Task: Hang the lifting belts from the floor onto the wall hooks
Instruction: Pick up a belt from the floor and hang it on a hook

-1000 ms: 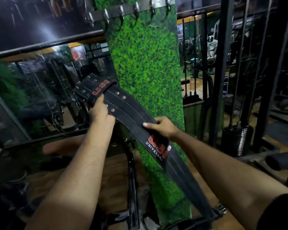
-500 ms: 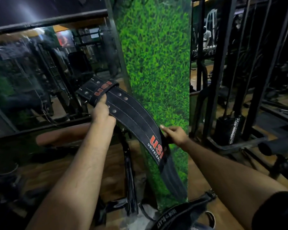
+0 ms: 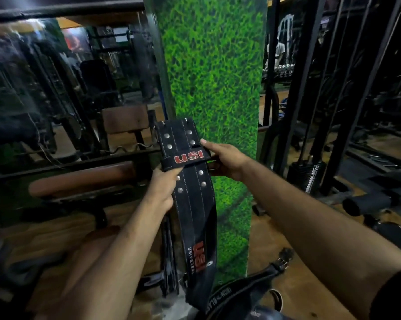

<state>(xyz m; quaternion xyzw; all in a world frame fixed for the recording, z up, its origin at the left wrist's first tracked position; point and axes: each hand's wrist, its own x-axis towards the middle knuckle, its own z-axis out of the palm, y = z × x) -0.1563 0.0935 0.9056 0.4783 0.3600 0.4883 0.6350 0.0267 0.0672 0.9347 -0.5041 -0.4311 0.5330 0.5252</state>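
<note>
A black leather lifting belt (image 3: 192, 204) with red USI lettering and metal rivets hangs upright in front of the green grass-patterned pillar (image 3: 215, 72). My left hand (image 3: 163, 183) grips its left edge just below the keeper loop. My right hand (image 3: 224, 160) holds the right edge at the loop. The belt's lower end hangs down toward the floor. A second black belt (image 3: 243, 289) with a metal buckle lies on the floor at the pillar's foot. The wall hooks are out of view.
A mirror (image 3: 68, 88) covers the wall to the left, with a brown padded bench (image 3: 84, 179) before it. A black machine frame and weight stack (image 3: 310, 174) stand to the right. A black padded roller (image 3: 368, 202) juts in at the right.
The belt swung from a slant to upright. My right hand slid from the belt's middle up to the buckle end near my left hand. The view tilted down, and the hooks left the frame.
</note>
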